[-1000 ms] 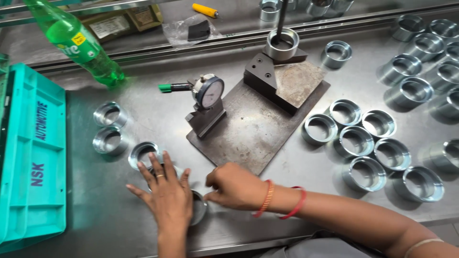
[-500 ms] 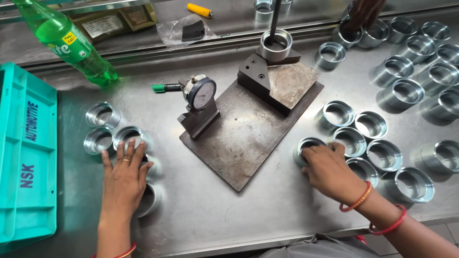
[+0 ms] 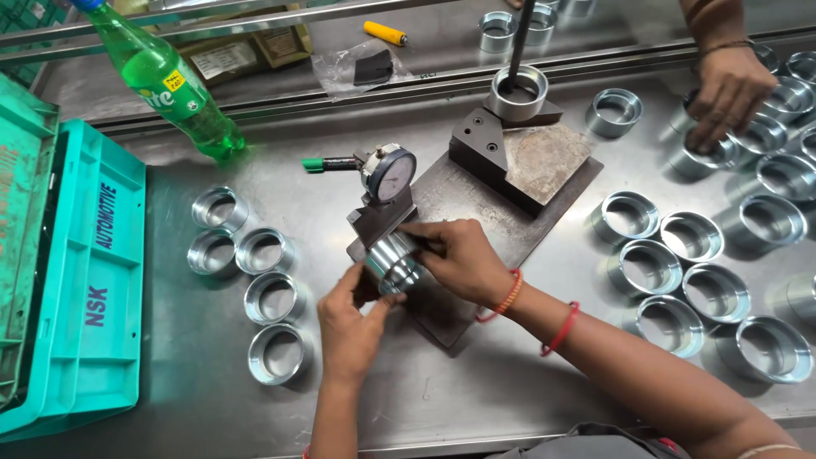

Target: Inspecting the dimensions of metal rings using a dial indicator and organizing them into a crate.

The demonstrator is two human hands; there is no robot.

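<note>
Steel ring held at the dial gauge stand, both hands on it.
The right hand [image 3: 455,259] clamps the steel ring [image 3: 393,263] from above-right; the left hand [image 3: 353,319] pinches its lower rim. The ring lies tilted just below the dial gauge [image 3: 389,172], over the dark base plate [image 3: 476,204].

- A short, shiny steel ring with a hollow bore [image 3: 393,263], shaped like a wide bearing sleeve, is the piece in hand. It lies tipped on its side, its open end facing down and toward the viewer.
- It sits at the foot of the dial gauge stand, over the near left edge of the dark steel base plate, pinched between the fingers of both hands.
</note>
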